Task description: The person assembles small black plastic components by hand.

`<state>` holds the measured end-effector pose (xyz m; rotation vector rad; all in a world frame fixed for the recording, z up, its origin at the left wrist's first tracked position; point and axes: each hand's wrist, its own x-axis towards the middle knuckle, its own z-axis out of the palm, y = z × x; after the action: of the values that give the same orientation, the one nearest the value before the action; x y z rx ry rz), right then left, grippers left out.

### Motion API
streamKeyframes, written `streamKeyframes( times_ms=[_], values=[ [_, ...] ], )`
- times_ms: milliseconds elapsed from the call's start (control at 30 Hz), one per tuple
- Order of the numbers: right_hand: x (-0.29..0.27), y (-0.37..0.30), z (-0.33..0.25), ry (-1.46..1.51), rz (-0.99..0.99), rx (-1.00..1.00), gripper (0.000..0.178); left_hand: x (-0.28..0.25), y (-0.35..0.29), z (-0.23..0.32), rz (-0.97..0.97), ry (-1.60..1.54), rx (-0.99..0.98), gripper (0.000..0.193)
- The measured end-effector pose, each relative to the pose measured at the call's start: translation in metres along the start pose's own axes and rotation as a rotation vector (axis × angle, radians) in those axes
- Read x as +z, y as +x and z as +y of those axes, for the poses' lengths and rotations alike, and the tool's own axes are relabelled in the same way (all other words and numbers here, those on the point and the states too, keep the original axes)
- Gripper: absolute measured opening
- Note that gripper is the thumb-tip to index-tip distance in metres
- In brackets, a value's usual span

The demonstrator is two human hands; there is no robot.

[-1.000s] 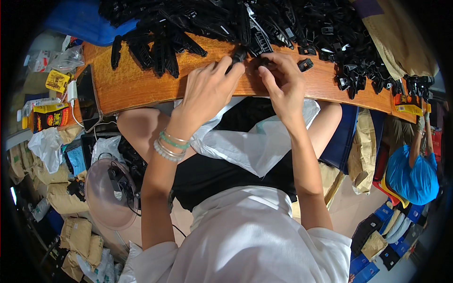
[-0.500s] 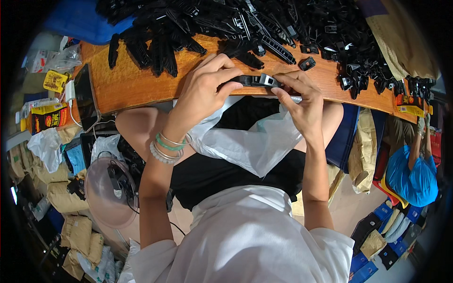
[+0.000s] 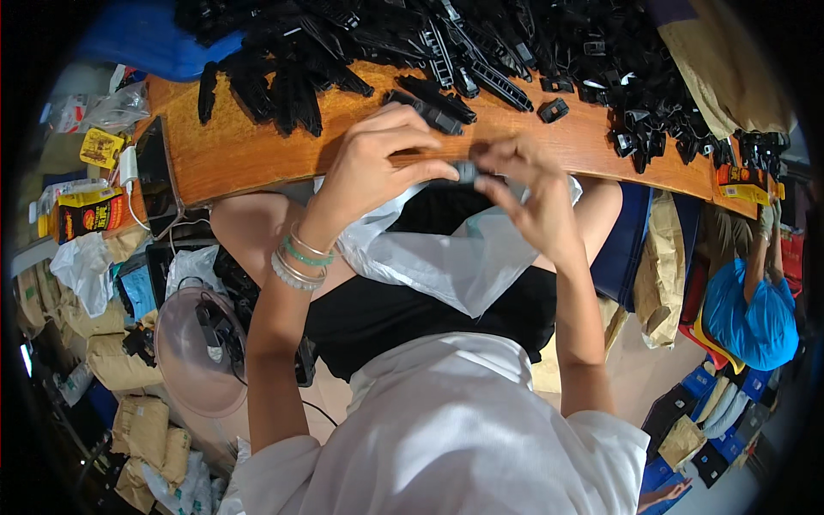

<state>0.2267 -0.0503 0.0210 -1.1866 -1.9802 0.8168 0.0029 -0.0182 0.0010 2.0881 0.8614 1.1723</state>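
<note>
My left hand (image 3: pixel 378 163), with bracelets on its wrist, reaches over the table's near edge. Its thumb and fingers pinch a small dark plastic piece (image 3: pixel 466 171). My right hand (image 3: pixel 536 193) is just to the right of that piece, its fingers smeared by motion, so whether they touch it does not show. Beyond my left fingers a long black plastic part (image 3: pixel 427 112) lies on the wooden table (image 3: pixel 343 159). A small black buckle-like piece (image 3: pixel 554 110) rests by itself to the right. Black plastic strips (image 3: pixel 296 94) are heaped along the far side.
More small black pieces (image 3: pixel 644 129) pile up at the right, below a brown paper bag (image 3: pixel 730 77). White plastic sheeting (image 3: pixel 429 266) covers my lap. A pinkish basin (image 3: pixel 193 360) stands at lower left. Another person in a blue top (image 3: pixel 751 313) is at far right.
The longer black part that was between both hands is out of them, and one now lies beyond my left fingers. A small dark piece is in my left fingers. My right hand has shifted left and nearer.
</note>
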Motion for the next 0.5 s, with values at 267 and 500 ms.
streamKeyframes(
  times_ms=[267, 500],
  values=[
    [-0.023, 0.006, 0.013, -0.464, 0.391, 0.123, 0.025, 0.010, 0.007, 0.006, 0.116, 0.345, -0.035, 0.026],
    [-0.032, 0.026, 0.027, -0.440, 0.297, 0.096, 0.026, 0.011, -0.010, 0.017, 0.109, 0.465, -0.014, 0.023]
  ],
)
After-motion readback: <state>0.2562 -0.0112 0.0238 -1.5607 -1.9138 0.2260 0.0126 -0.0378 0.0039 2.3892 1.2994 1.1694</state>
